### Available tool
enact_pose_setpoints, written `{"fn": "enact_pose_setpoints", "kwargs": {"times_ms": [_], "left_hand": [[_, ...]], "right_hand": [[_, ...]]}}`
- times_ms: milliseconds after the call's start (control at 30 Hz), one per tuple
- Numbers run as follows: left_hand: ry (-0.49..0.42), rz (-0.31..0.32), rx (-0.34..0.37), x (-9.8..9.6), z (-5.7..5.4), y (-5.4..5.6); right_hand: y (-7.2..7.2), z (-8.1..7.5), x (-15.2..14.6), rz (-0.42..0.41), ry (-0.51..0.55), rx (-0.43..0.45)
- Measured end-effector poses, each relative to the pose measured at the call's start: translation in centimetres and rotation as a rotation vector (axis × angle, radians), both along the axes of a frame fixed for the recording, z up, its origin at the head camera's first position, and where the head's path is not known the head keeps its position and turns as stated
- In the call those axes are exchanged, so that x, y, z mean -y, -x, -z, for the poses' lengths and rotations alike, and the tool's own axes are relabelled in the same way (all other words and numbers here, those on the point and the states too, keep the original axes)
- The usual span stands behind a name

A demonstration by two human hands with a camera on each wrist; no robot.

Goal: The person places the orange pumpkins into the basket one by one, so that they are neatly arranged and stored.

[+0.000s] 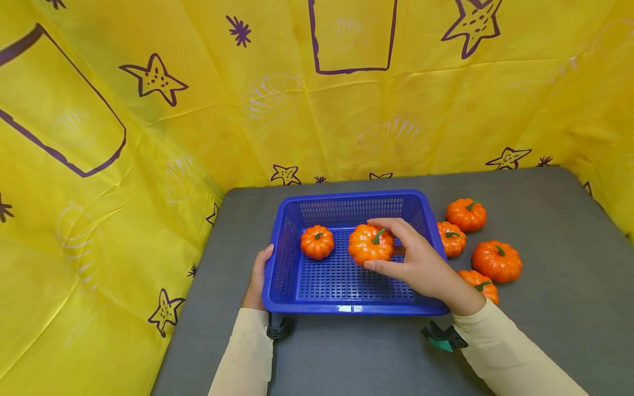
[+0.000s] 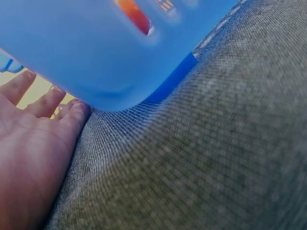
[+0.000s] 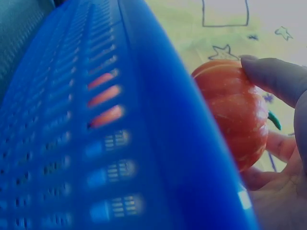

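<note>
Two small orange pumpkins are at the blue plastic basket (image 1: 346, 308). One pumpkin (image 1: 317, 242) lies on the basket's slotted floor, left of centre. My right hand (image 1: 421, 264) grips the other pumpkin (image 1: 369, 245) between thumb and fingers, its green stem toward the palm. In the right wrist view, the basket's wall partly covers this held pumpkin (image 3: 232, 112). At the basket's left side, my left hand (image 1: 257, 280) touches the outer rim. The left wrist view has its fingers (image 2: 45, 103) extended, fingertips right at the basket's edge.
Several more pumpkins (image 1: 497, 262) sit on the grey table (image 1: 555, 330), to the right of the basket, some close against its side. Yellow patterned cloth (image 1: 346, 126) hangs behind the table and along both sides. Dark wrist-worn devices (image 1: 280, 328) show below both hands.
</note>
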State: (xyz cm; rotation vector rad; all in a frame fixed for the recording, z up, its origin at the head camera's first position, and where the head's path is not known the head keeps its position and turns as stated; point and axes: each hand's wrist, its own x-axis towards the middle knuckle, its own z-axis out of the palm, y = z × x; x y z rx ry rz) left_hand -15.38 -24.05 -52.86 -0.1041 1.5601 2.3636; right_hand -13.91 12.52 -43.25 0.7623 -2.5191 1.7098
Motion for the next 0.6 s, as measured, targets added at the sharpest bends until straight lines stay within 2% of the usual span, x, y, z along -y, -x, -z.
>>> {"fn": "enact_pose_setpoints", "kwargs": {"times_ms": [167, 600], "left_hand": [[-0.017, 0.018, -0.025, -0.1, -0.1, 0.0], [-0.017, 0.017, -0.021, 0.1, -0.1, 0.0]], "right_hand": [[0.0, 0.2, 0.9, -0.030, 0.005, 0.009], [-0.3, 0.3, 4.1, -0.126, -0.016, 0.011]]}}
